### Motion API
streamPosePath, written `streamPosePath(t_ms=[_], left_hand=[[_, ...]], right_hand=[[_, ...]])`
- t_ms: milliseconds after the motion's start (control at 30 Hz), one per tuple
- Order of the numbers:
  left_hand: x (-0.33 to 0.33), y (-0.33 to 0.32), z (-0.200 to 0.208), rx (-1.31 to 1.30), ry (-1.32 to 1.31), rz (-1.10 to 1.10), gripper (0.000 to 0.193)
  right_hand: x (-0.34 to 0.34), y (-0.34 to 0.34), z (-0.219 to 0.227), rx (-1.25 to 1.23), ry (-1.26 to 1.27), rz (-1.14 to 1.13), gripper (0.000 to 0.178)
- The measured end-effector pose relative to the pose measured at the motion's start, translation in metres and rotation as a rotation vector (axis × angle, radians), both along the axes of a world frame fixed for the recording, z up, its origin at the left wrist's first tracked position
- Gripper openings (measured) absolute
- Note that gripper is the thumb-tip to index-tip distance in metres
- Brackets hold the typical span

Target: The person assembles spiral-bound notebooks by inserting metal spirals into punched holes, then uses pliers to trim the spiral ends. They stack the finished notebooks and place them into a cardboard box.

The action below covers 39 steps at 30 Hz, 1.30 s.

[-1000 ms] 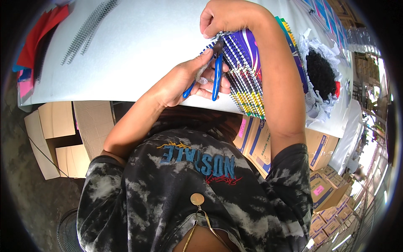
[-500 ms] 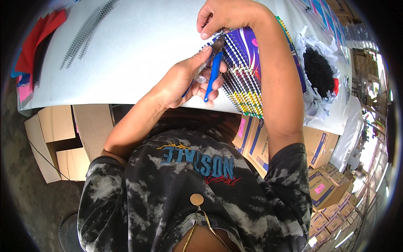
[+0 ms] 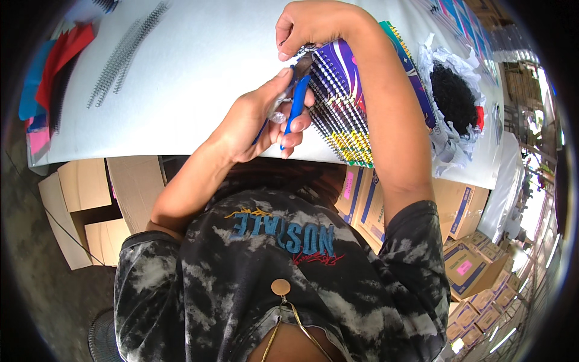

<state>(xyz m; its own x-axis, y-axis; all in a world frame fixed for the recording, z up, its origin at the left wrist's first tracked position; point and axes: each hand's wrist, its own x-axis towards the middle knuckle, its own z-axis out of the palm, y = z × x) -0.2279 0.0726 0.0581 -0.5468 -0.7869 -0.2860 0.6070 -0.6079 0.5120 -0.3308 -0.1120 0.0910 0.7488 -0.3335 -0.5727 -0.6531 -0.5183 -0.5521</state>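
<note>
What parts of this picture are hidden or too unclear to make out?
- Head view: the tips of the blue-handled pliers are hidden between the left hand and the right hand.
- The lowest notebooks in the stack of spiral notebooks are covered by the right forearm.
- The black stuff in the crumpled paper bag is too small to identify.
- The coloured sheets are cut off by the left rim.
</note>
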Motion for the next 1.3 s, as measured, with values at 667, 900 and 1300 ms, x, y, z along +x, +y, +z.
streamPosePath(t_ms=[667, 900, 1300], left_hand=[[0.018, 0.029, -0.062, 0.149, -0.003, 0.098, 0.05], [0.016, 0.034, -0.06, 0.096, -0.027, 0.116, 0.05], [0.005, 0.028, -0.025, -0.066, -0.092, 0.025, 0.055]], right_hand=[[-0.379, -0.011, 0.104, -0.927, -0.308, -1.081, 0.029], [-0.434, -0.006, 0.047, -1.218, -0.073, -1.204, 0.038], [-0.131, 0.036, 0.061, -0.583, -0.645, -0.339, 0.05]])
